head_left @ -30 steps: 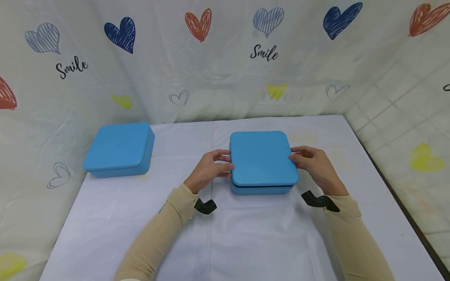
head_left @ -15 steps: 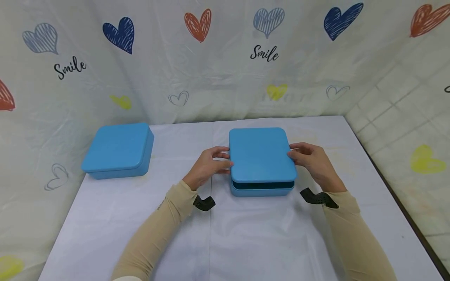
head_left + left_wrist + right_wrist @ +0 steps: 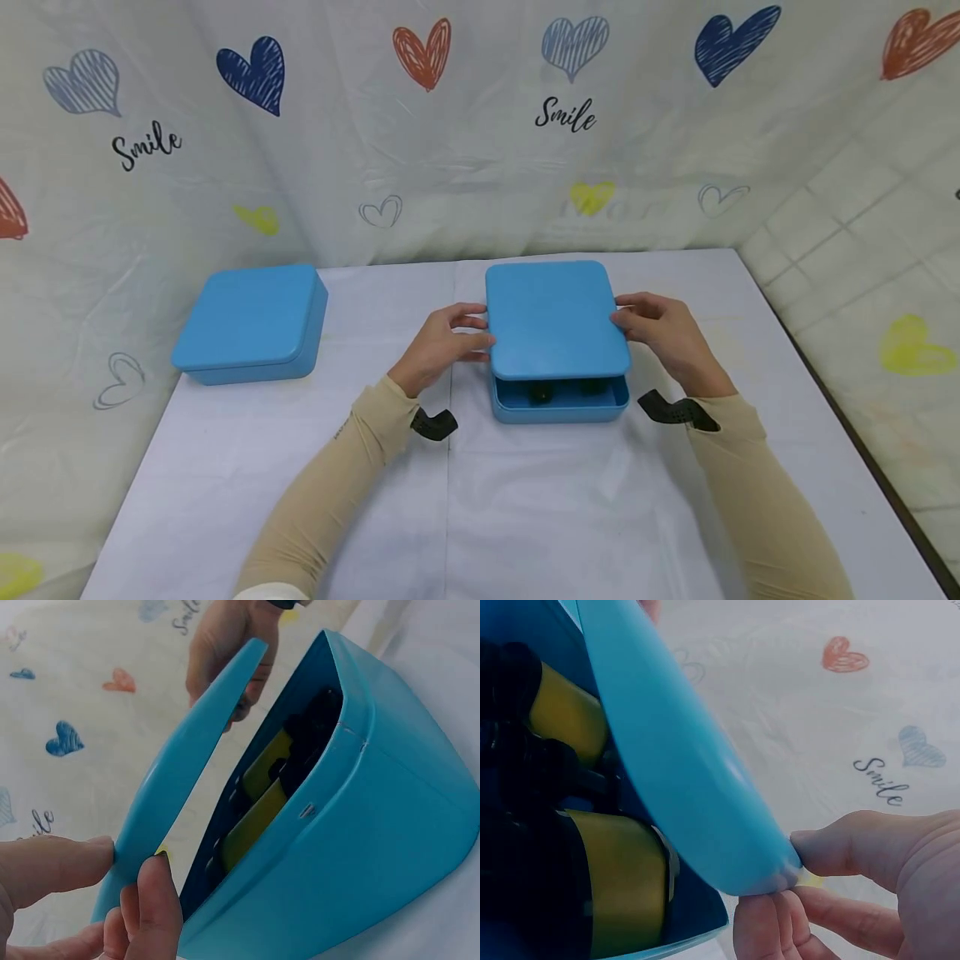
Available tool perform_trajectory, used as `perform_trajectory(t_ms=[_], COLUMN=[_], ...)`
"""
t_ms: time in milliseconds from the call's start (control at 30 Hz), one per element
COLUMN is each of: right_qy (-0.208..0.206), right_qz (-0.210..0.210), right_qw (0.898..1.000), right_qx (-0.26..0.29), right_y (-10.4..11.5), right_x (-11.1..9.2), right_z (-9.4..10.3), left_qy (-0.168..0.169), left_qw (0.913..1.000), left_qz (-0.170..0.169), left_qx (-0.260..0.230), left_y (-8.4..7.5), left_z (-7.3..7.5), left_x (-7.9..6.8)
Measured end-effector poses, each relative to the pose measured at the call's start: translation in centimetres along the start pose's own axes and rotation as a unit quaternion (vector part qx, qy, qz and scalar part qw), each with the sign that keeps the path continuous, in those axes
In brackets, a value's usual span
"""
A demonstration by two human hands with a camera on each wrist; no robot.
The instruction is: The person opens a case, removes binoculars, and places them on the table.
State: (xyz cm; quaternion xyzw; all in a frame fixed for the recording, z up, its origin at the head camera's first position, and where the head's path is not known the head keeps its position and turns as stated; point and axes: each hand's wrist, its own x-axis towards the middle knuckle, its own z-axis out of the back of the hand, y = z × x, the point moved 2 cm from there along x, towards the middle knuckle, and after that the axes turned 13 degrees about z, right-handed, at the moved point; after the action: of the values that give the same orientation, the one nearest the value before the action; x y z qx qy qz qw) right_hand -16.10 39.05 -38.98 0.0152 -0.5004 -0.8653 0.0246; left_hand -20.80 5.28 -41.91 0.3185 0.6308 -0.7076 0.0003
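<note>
A blue lid (image 3: pixel 558 321) is raised off a blue box (image 3: pixel 558 414) on the table. My left hand (image 3: pixel 442 342) pinches the lid's left edge between thumb and fingers. On the opposite edge my right hand (image 3: pixel 663 337) pinches it the same way. Through the gap at the front, black and yellow binoculars (image 3: pixel 626 885) show inside the box, their two barrels lying side by side. In the left wrist view the lid (image 3: pixel 180 765) stands apart from the box rim, and the binoculars (image 3: pixel 259 825) appear behind the box wall. Part of them is hidden under the lid.
A second blue box (image 3: pixel 251 321) with its lid on sits at the table's far left. White cloth (image 3: pixel 525 517) covers the table. Behind it hangs a curtain (image 3: pixel 480 150) printed with hearts, and the table's right edge (image 3: pixel 840 408) runs beside a curtained wall.
Both hands have lifted the lid and moved it away toward the back. The thin gap at the box's front has widened, and dark things inside have come into view.
</note>
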Motion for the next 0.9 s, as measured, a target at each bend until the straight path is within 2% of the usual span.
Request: perform_trajectory(t_ms=[533,900], right_qy=[-0.007,-0.006], right_qz=[0.003,0.015], right_qw=[1.000,1.000], right_qx=[-0.012,-0.007], right_y=[0.7,1.2], right_x=[2.3,4.3], right_z=[0.3,0.7], left_qy=[-0.015,-0.030], left_qw=[0.9999,0.9996], left_qz=[0.005,0.001], left_qx=[-0.002,0.003], left_y=[-1.7,-2.9], left_z=[0.7,1.3], left_x=[0.9,2.1])
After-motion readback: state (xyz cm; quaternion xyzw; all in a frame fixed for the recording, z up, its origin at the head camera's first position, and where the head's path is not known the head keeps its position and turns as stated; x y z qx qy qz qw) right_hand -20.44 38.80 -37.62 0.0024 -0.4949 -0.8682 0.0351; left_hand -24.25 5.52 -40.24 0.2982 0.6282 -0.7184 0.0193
